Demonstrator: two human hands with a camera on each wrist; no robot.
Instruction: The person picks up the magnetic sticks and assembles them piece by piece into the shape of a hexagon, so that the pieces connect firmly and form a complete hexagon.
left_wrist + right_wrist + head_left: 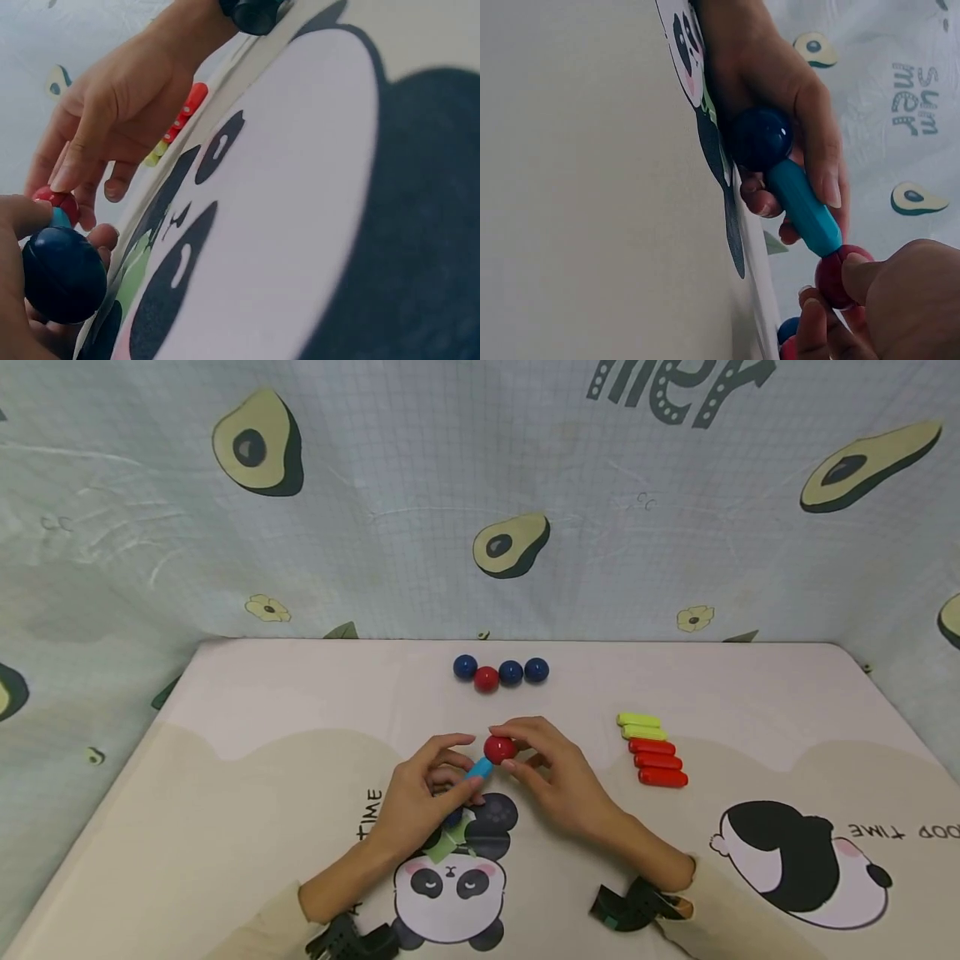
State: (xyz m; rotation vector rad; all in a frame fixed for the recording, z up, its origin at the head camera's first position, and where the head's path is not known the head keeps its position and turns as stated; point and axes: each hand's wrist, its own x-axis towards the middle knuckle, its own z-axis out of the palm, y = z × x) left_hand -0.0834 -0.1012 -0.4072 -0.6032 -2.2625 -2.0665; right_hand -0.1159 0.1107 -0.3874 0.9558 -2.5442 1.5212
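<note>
My left hand (431, 793) grips a light-blue rod (804, 206) between thumb and fingers. At the rod's near end sits a dark-blue ball (762, 139), close to the left palm. A red ball (499, 749) touches the rod's other end, and my right hand (558, 777) pinches it between thumb and fingertips. Rod and balls form one slanted line just above the table. In the left wrist view the dark-blue ball (64, 274) hides most of the rod.
Toward the table's far edge lie several balls, dark-blue ones (536, 670) and a red one (486, 680). To the right is a column of short rods, yellow-green (643, 732) above red (660, 762). The tablecloth (262, 827) has printed pandas; an avocado-print sheet (390, 460) hangs behind.
</note>
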